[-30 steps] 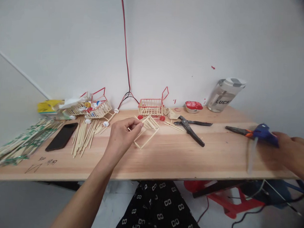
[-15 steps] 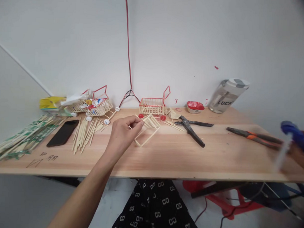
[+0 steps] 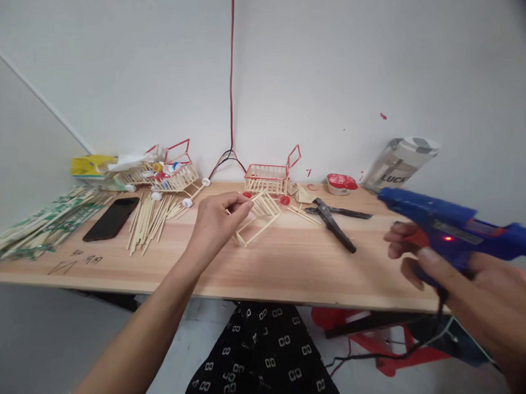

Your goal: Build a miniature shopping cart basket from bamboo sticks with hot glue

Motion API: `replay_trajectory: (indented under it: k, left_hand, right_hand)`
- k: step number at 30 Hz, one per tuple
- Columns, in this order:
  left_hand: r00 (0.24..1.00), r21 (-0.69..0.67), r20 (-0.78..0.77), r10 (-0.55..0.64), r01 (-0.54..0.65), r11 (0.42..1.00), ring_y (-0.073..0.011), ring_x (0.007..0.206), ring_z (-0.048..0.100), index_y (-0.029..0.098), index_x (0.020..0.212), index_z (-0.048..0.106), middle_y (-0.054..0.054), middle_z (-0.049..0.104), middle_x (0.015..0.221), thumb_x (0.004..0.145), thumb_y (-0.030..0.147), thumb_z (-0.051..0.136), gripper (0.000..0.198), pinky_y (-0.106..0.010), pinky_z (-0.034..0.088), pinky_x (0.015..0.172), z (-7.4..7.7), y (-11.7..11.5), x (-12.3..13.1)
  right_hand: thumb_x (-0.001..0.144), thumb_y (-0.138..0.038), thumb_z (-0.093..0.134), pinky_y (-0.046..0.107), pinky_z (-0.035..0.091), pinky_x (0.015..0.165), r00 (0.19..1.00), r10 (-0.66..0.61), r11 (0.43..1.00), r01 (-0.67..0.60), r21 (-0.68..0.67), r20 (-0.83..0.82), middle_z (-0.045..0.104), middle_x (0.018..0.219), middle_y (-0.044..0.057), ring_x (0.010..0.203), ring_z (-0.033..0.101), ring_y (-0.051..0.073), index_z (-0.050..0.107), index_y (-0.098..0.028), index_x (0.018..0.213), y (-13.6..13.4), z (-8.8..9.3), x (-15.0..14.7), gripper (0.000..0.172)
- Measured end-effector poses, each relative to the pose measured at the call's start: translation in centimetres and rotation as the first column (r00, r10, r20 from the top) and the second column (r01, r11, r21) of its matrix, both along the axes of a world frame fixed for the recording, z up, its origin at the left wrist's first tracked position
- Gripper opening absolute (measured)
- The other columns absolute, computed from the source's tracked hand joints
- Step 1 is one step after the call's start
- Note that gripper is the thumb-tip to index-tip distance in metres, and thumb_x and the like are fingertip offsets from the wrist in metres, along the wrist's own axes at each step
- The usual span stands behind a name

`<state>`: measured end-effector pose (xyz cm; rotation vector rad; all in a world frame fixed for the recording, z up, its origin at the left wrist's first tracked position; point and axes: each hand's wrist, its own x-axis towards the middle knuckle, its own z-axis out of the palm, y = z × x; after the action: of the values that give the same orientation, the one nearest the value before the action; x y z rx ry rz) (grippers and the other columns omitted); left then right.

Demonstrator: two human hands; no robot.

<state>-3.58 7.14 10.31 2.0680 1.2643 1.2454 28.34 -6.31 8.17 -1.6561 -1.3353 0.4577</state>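
Observation:
Between the thumb and fingers of my left hand (image 3: pixel 222 218) is a small open frame of thin wooden sticks (image 3: pixel 262 223), held low over the middle of the table. My right hand (image 3: pixel 454 278) grips a blue glue gun (image 3: pixel 452 226) by its handle, near the trigger. A red light glows on the gun's side, and its nozzle points left. Just behind the stick frame stands a small stick-built cart (image 3: pixel 267 180) with red rims and red wheels. Pliers with black handles (image 3: pixel 333 222) lie to the right of the frame.
On the left are loose sticks (image 3: pixel 152 222), a black phone (image 3: pixel 111 219), packaged sticks (image 3: pixel 42 224) and more small carts (image 3: pixel 175 176). Along the wall stand a dish of red paint (image 3: pixel 341 183) and a tilted jar (image 3: pixel 402 164). A black cord (image 3: pixel 382 355) hangs below the table (image 3: pixel 113 281).
My right hand has come in from the right edge with the glue gun, its nozzle now raised and turned left. My left hand keeps hold of the stick frame, almost unmoved.

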Motion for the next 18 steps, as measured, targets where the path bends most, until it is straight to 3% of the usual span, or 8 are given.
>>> replay_trajectory:
  k: [4, 7, 18]
  left_hand:
    - [1.0, 0.008, -0.005, 0.009, -0.009, 1.0, -0.0094, 0.055, 0.044, 0.013, 0.07, 0.07, 0.002, 0.053, 0.056, 0.081, 0.029, 0.061, 0.021, -0.022, 0.032, 0.052, -0.1, 0.1, 0.1]
    - [1.0, 0.018, -0.021, 0.005, -0.005, 1.0, -0.0095, 0.056, 0.046, 0.014, 0.069, 0.069, 0.001, 0.061, 0.061, 0.082, 0.028, 0.06, 0.022, -0.023, 0.033, 0.054, -0.1, 0.2, 0.2]
    - [1.0, 0.055, -0.004, -0.012, 0.012, 0.998, -0.0098, 0.056, 0.047, 0.014, 0.069, 0.069, 0.001, 0.062, 0.062, 0.082, 0.024, 0.059, 0.019, -0.023, 0.035, 0.055, -0.5, 0.3, 0.2]
  right_hand:
    - [0.087, -0.058, 0.051, 0.027, 0.042, 0.048, 0.959, 0.247, 0.96, -0.262, -0.097, -0.141, 0.064, 0.082, 0.007, 0.06, 0.054, 0.015, 0.061, -0.022, 0.099, 0.6, 0.8, -4.3, 0.04]
    - [0.089, -0.06, 0.047, 0.024, 0.034, 0.044, 0.917, 0.336, 0.915, -0.373, -0.157, -0.217, 0.058, 0.07, 0.003, 0.052, 0.044, 0.011, 0.058, -0.02, 0.1, 1.2, 0.7, -6.0, 0.043]
    - [0.092, -0.062, 0.04, 0.023, 0.035, 0.048, 0.946, 0.31, 0.922, -0.323, -0.215, -0.091, 0.053, 0.059, -0.001, 0.049, 0.045, 0.009, 0.055, -0.018, 0.083, 3.0, 0.3, -7.7, 0.048]
